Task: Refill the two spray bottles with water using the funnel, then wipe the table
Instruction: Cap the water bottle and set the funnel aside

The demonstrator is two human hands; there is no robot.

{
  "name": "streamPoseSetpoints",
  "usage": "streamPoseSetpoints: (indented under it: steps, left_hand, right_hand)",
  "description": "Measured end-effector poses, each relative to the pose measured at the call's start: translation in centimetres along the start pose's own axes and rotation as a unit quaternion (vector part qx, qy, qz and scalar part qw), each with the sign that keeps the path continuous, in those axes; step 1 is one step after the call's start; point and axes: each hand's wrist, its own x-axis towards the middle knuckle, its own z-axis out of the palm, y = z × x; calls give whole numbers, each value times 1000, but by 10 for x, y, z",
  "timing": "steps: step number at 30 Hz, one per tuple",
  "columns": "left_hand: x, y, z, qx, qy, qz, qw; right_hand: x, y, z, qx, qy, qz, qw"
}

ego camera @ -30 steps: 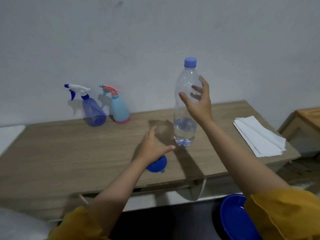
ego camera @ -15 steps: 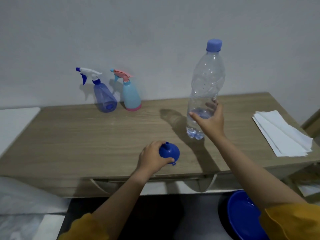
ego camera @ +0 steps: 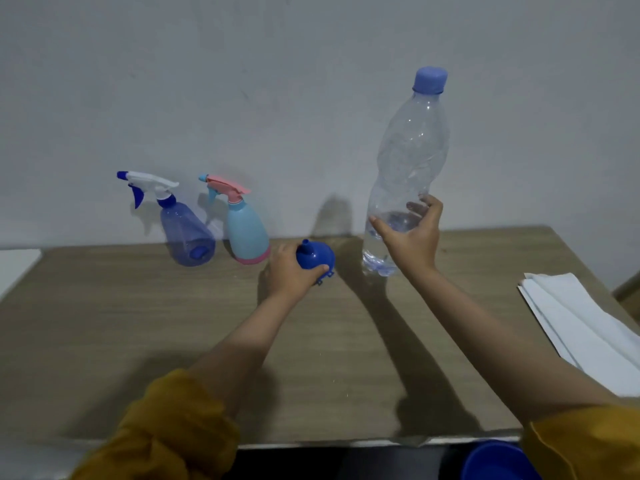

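Still setting up: my left hand (ego camera: 289,271) grips the funnel (ego camera: 317,258), right hand (ego camera: 414,237) fingers wrap the capped water bottle (ego camera: 408,161). Next, I'd uncap the 2 spray bottles (ego camera: 187,233).

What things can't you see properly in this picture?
- Blue bowl-like thing: head view, cut off by the bottom edge and a sleeve.
- White paper sheets: run off the right edge.
- Right hand fingers: seen only through the water bottle.
- Funnel: partly covered by the left hand.

Mid-frame, I see the left hand (ego camera: 289,271) gripping the blue funnel (ego camera: 317,257); the right hand (ego camera: 414,237) wraps the capped water bottle (ego camera: 408,168), two spray bottles (ego camera: 187,233) left of centre.
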Motion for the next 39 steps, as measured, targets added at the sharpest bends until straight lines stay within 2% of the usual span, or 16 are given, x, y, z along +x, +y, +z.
streamPoseSetpoints:
  steps: [3,10,16,21,26,31,33,35,39]
  left_hand:
    - [36,1,14,-1,5,-23,1000]
    - [70,-5,39,89,-7,-40,995]
    - [72,-4,53,131,13,-43,990]
    - [68,5,64,149,15,-95,984]
    - [53,23,72,128,70,-109,983]
    - [-3,62,92,14,171,-43,984]
    - [-33,82,106,-22,180,-2,983]
    - [-60,99,121,-37,143,49,988]
    - [-91,126,157,-27,-6,136,990]
  right_hand:
    - [20,8,15,1,4,9,1000]
    - [47,36,30,-6,-32,29,999]
    - [53,43,32,-15,-54,21,998]
    - [47,43,24,-55,-92,21,994]
    - [26,46,-4,-89,-97,30,991]
    - [2,58,-57,-164,-54,-33,984]
    - [-8,63,-85,-197,-28,-65,978]
    - [-18,66,-113,-223,2,-83,971]
    - [-34,69,-179,-287,68,-55,954]
